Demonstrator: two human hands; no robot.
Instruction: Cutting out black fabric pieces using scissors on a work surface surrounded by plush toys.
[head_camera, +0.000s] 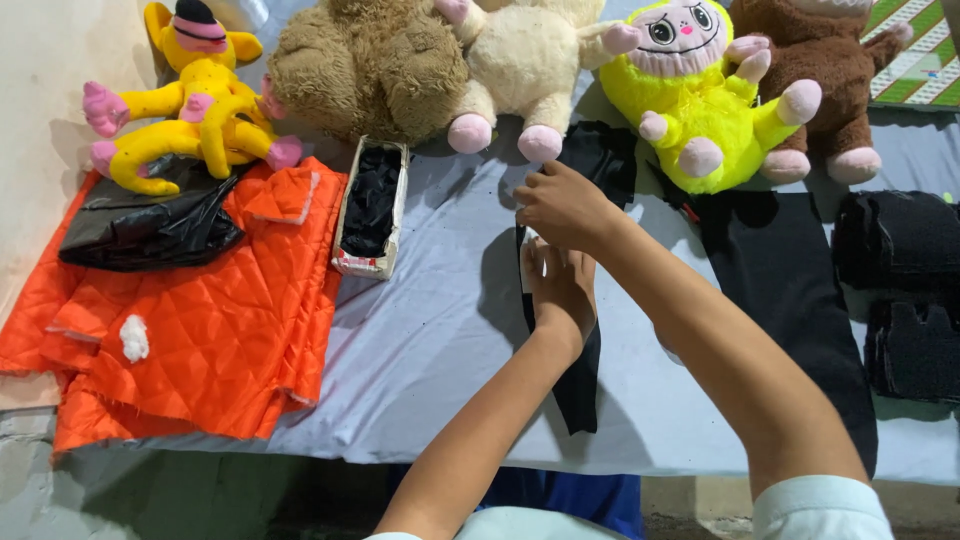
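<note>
A narrow strip of black fabric (580, 385) lies lengthwise on the desk (440, 330), which is covered with a pale blue-grey sheet. The strip is matte, dark and flat, running from near the plush toys at the far edge down toward the near edge, where its lower end is cut roughly square. Its upper portion is hidden under the hands.

The left hand (560, 290) lies palm down on the strip, fingers extended and flat, pressing the cloth to the desk rather than gripping it. The right hand (565, 208) sits just beyond it, fingers curled downward onto the fabric; whether they pinch the cloth or a small pale piece beneath them cannot be told.

A wider black fabric panel (790, 290) lies to the right, and stacked black pieces (900, 290) sit at the right edge. To the left, an open cardboard box (370, 205) holds black material, beside orange quilted fabric (200, 320) and a black plastic bag (150, 225). Along the far edge stand a yellow plush (195, 110), a brown plush (365, 65), a cream plush (525, 60), a neon-yellow plush (700, 100) and a dark brown plush (820, 70).
</note>
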